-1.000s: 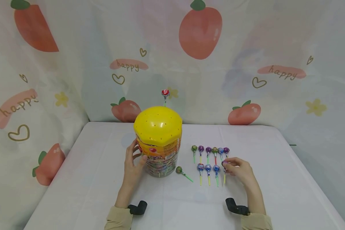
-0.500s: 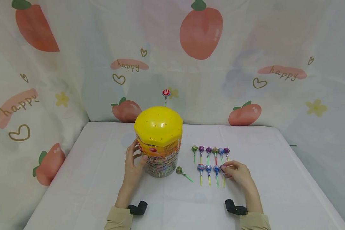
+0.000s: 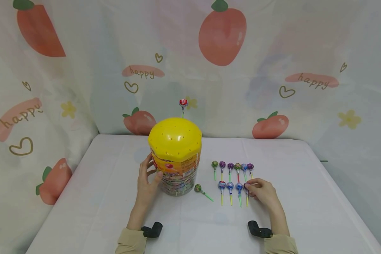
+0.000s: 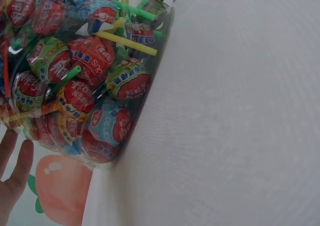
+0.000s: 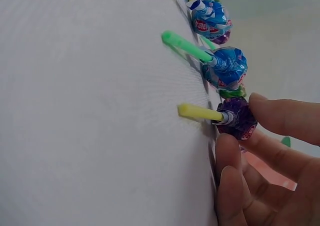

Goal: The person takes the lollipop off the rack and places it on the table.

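My left hand (image 3: 147, 187) holds the left side of a large clear jar (image 3: 177, 181) with a yellow lid (image 3: 174, 137), thumb at the front. Wrapped lollipops (image 4: 87, 58) show through its wall in the left wrist view. With thumb and fingers, my right hand (image 3: 265, 192) pinches the purple head of a lollipop (image 5: 237, 118), whose yellow stick points toward me. That lollipop is at the right end of the front row, beside a blue lollipop (image 3: 239, 188) with a green stick. A green lollipop (image 3: 203, 192) lies slantwise between the jar and the rows.
Behind the front row runs a back row of several lollipops, including a green one (image 3: 215, 164) at its left end. A red-topped lollipop (image 3: 183, 103) sticks up behind the lid. The white table (image 3: 114, 169) meets a printed cloth backdrop (image 3: 222, 95).
My right hand has shifted slightly left and toward me with the purple lollipop, bringing it closer to the blue one. My left hand and the jar stay where they were.
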A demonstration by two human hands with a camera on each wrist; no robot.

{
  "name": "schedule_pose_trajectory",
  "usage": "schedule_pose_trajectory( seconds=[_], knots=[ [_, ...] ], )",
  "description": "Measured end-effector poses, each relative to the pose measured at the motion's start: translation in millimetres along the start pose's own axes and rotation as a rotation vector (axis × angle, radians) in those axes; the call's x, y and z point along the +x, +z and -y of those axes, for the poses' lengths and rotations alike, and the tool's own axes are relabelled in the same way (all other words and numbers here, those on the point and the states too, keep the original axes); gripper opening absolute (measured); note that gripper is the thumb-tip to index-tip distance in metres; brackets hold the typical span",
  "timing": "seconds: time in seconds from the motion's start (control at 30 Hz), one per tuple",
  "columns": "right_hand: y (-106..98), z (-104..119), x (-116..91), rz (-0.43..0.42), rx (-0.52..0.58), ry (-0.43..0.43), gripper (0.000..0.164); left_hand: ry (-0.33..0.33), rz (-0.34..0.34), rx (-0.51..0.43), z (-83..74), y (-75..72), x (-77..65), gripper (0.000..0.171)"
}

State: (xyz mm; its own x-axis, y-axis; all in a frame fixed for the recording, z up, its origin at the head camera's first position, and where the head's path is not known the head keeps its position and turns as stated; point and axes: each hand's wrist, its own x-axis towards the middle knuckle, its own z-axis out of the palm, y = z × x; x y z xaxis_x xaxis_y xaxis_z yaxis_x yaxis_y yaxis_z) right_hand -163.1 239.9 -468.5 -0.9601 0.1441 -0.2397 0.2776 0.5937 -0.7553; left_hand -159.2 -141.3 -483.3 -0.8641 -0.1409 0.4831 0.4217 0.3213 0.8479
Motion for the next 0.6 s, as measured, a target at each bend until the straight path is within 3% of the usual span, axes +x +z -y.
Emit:
schedule_pose_trajectory(
  seconds=[0.23, 0.4, 0.6],
  knots=[
    [-4, 4, -2, -0.014, -0.034, -0.005, 0.036, -0.007, 0.014, -0.020, 0.7, -0.8, 0.5, 0.070],
    [-9, 12, -5, -0.050, -0.066, -0.055, 0.038, -0.010, 0.019, -0.014, -0.5, -0.3, 1.5, 0.073],
    [-11, 30, -8, -0.111, -0.078, -0.105, 0.036, -0.051, 0.016, -0.020, -18.9, -1.5, 1.4, 0.072]
  ],
)
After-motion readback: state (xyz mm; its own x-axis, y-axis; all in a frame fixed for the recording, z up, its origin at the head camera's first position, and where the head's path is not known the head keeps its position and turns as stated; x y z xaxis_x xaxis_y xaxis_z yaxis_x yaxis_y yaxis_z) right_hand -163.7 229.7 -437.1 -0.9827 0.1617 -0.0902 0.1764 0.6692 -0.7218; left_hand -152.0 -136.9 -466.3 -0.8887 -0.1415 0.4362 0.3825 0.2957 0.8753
